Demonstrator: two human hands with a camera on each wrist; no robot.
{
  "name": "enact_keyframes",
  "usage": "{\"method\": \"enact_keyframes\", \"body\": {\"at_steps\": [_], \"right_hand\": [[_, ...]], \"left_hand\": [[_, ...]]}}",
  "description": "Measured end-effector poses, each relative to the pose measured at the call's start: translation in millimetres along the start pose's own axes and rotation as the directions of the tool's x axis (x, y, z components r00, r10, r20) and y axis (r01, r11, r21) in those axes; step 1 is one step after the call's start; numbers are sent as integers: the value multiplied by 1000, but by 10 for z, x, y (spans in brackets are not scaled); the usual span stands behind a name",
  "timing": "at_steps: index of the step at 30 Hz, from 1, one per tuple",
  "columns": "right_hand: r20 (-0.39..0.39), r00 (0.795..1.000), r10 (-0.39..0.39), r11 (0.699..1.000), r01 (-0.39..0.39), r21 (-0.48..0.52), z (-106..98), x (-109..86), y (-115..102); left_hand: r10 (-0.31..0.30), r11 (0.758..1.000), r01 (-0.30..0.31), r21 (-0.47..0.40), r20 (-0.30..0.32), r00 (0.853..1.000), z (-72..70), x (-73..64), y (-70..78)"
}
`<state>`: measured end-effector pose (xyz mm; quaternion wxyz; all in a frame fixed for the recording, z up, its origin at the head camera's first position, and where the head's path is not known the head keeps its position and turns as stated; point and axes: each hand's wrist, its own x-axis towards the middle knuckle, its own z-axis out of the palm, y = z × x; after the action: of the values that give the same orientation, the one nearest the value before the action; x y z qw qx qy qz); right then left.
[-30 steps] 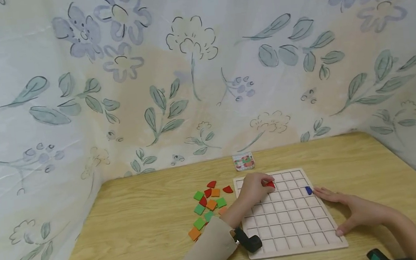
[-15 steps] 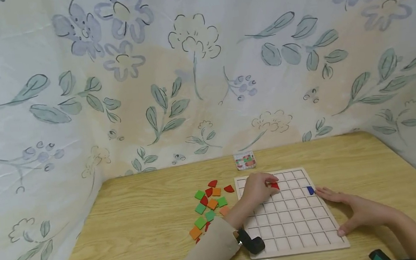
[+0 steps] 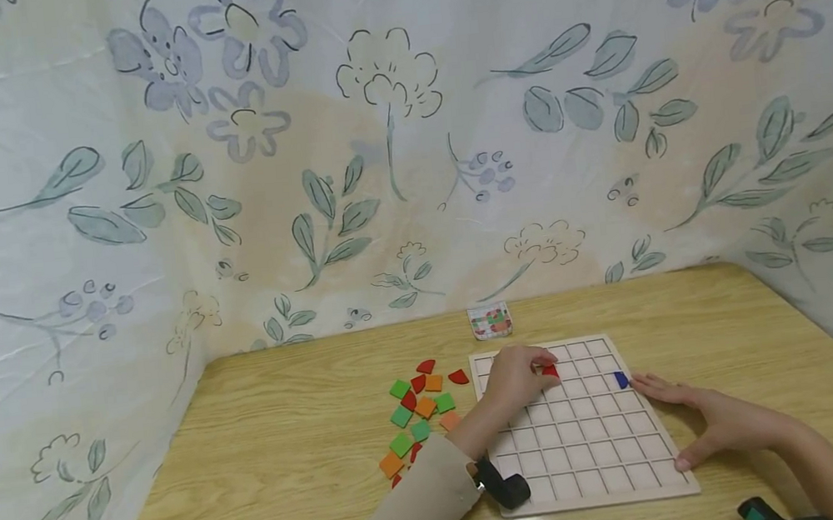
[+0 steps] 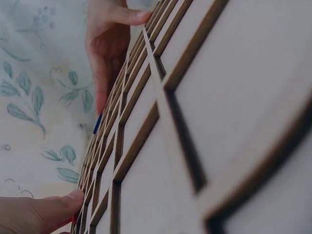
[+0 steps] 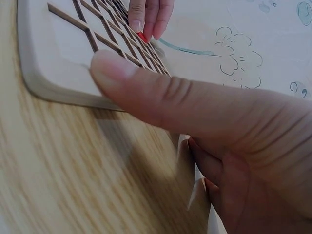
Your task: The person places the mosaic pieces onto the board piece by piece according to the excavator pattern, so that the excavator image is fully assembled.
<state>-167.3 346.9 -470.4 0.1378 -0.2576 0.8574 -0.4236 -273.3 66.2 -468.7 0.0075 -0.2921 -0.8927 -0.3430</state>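
Across the back and both sides, floral cloth [image 3: 392, 162], printed with leaves, berries and blossoms. Below it, a wood-grain table [image 3: 276, 441]. On the table, right of the middle, a pale board [image 3: 589, 429], divided by raised strips into rows of cells. Near its left edge and partly over it, a beige sleeve [image 3: 413, 503]. At the board's right edge, the right hand [image 3: 711, 420], with fairly straight fingers and thumb spread well away from them; grips nothing, rests the thumb by the near corner. Over the far left part of the board, the left hand [image 3: 516, 374], with bent fingers; pinches a red piece between nearly closed thumb and fingertips. At the left cuff, a black wrist camera [image 3: 510, 488]. Beyond the board's far edge, a card [image 3: 491, 321] with a coloured grid picture; too small for reading any lettering. Left of the board, loose green squares [image 3: 401, 445], orange squares [image 3: 391, 464] and red quarter-rounds [image 3: 459, 377], some touching. Under the left fingertips, low against the cells, the red piece [image 3: 551, 373], partly hidden; cannot tell whether seated. Along the right edge, just at the right fingertips, a blue piece [image 3: 621, 379]; cannot tell whether touched.
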Motion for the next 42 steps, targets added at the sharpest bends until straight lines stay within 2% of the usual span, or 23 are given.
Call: {"method": "enact_keyframes", "body": {"at_steps": [7, 15, 18, 22, 28, 31, 37, 42], "right_hand": [[-6, 999, -40, 999, 40, -28, -20, 26, 2], [8, 998, 60, 998, -60, 7, -58, 22, -45], [-3, 1000, 22, 1000, -22, -21, -57, 25, -47], [-6, 1000, -14, 1000, 14, -8, -52, 32, -48], [5, 1000, 20, 1000, -20, 24, -45, 23, -52], [4, 1000, 27, 999, -27, 28, -35, 13, -36], [-1, 1000, 21, 1000, -21, 15, -14, -3, -8], [4, 999, 49, 998, -50, 26, -17, -16, 4]], "left_hand": [[-5, 1000, 5, -30, -12, 1000, -22, 16, 4], [-9, 998, 8, -55, -18, 1000, -31, 28, 10], [-8, 998, 6, -61, -27, 1000, -36, 30, 16], [-12, 998, 10, -69, -32, 999, -41, 31, 23], [-14, 999, 14, -33, 9, 1000, -61, 31, 28], [-25, 998, 28, -55, 53, 998, -74, 33, 6], [-13, 983, 35, -181, 121, 993, -192, -49, -124], [-15, 952, 48, -301, 111, 994, -483, -222, -260]]}}
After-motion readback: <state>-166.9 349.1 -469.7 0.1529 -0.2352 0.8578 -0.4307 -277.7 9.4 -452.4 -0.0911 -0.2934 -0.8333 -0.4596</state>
